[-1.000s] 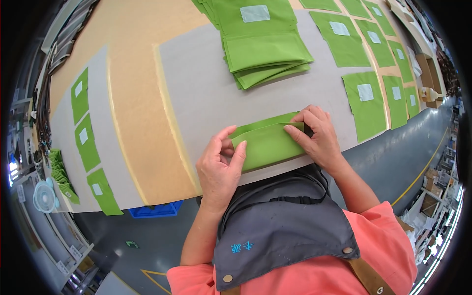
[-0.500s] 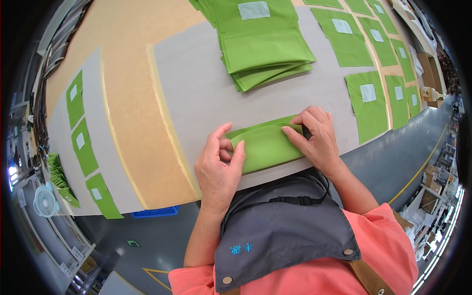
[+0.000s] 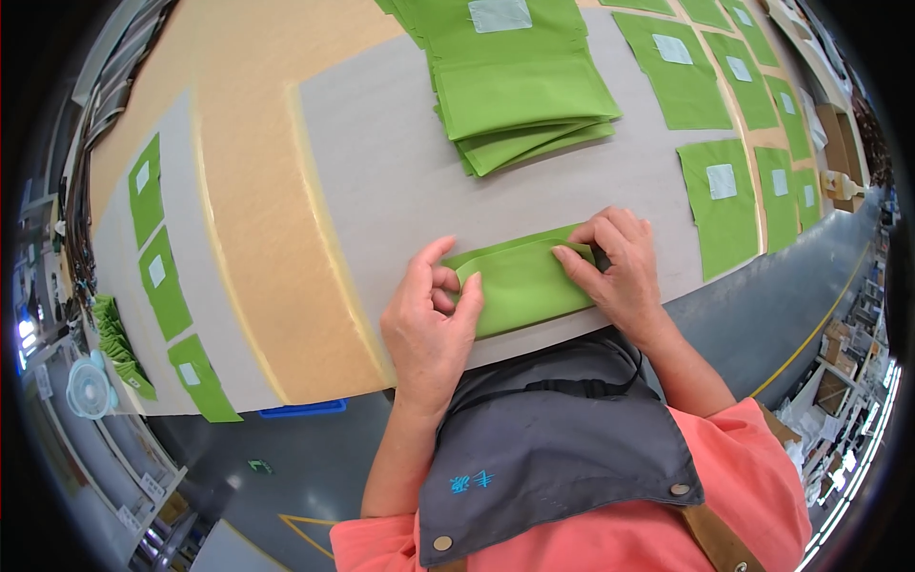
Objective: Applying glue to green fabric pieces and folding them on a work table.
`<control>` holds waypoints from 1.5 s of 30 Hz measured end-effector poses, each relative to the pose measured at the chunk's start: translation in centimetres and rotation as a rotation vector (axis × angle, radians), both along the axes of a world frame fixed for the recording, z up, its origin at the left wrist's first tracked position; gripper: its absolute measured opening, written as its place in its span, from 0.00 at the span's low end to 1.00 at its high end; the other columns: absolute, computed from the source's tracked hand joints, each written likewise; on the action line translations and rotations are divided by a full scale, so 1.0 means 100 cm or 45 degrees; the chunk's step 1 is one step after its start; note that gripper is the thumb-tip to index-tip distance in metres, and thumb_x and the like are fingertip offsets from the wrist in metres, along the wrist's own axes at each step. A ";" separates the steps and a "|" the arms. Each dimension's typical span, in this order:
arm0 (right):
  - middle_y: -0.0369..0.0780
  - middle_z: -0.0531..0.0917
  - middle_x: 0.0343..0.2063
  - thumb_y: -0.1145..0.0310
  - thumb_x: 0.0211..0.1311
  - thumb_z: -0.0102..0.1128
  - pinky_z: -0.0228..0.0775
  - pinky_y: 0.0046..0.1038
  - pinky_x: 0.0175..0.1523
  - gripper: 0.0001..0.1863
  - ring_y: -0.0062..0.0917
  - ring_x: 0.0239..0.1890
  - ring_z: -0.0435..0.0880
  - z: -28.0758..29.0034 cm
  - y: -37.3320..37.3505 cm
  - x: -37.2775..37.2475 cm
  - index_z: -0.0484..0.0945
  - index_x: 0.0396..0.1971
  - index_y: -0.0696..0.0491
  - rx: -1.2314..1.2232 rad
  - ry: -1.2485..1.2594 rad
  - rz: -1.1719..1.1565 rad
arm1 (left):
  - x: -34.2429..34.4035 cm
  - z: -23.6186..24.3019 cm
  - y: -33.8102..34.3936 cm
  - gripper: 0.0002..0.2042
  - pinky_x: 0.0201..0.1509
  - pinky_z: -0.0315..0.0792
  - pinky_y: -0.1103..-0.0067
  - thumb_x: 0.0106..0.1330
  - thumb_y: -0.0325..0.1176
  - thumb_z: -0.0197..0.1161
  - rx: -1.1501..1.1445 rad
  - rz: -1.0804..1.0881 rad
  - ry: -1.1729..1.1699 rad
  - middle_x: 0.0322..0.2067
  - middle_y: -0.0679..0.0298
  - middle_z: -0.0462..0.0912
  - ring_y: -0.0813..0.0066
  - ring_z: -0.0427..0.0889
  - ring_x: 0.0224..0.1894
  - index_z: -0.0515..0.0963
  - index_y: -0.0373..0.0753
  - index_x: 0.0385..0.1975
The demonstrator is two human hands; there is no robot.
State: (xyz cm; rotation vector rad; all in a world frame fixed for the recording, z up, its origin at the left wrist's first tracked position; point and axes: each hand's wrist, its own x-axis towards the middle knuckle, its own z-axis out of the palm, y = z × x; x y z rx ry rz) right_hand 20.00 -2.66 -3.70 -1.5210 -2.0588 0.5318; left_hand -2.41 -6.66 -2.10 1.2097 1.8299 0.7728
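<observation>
A folded piece of green fabric (image 3: 524, 291) lies at the near edge of the table, its upper layer's far edge lifted a little. At its left end is my left hand (image 3: 424, 319), the thumb in front of the cloth and the curled fingers behind, with the index finger raised. My right hand (image 3: 620, 272) pinches the far right corner between thumb and fingers; the fingertips behind the cloth are partly hidden. Beyond my hands lies an uneven stack of green fabric pieces (image 3: 524, 91), the top one bearing a pale rectangular patch (image 3: 499, 13).
Green fabric pieces with pale patches (image 3: 720, 210) lie in rows on the right, and several more (image 3: 170, 284) on the left. A light blue fan (image 3: 89, 386) stands beyond the table's left edge. A blue bin (image 3: 305, 409) shows below the table edge.
Both hands keep their hold on the green fabric with hardly any movement. The whole view has shifted slightly.
</observation>
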 end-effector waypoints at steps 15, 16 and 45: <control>0.33 0.76 0.28 0.66 0.54 0.76 0.57 0.32 0.42 0.10 0.28 0.33 0.73 -0.001 0.000 -0.002 0.80 0.28 0.48 0.036 -0.012 -0.014 | 0.000 0.005 0.001 0.23 0.33 0.71 0.85 0.63 0.26 0.72 0.007 -0.003 0.005 0.31 0.71 0.79 0.87 0.71 0.27 0.79 0.38 0.59; 0.33 0.76 0.28 0.66 0.54 0.75 0.57 0.32 0.43 0.10 0.28 0.33 0.73 -0.003 0.000 -0.001 0.80 0.28 0.48 0.045 -0.004 -0.014 | -0.002 0.003 0.000 0.23 0.33 0.71 0.85 0.63 0.26 0.72 0.010 0.004 0.011 0.31 0.71 0.79 0.87 0.71 0.27 0.79 0.38 0.59; 0.33 0.75 0.27 0.66 0.56 0.74 0.56 0.32 0.43 0.10 0.28 0.34 0.74 -0.001 0.000 0.000 0.78 0.28 0.49 0.001 -0.020 -0.013 | 0.034 -0.014 -0.026 0.21 0.65 0.67 0.61 0.62 0.33 0.72 0.693 -0.629 0.484 0.52 0.59 0.75 0.58 0.74 0.58 0.80 0.40 0.56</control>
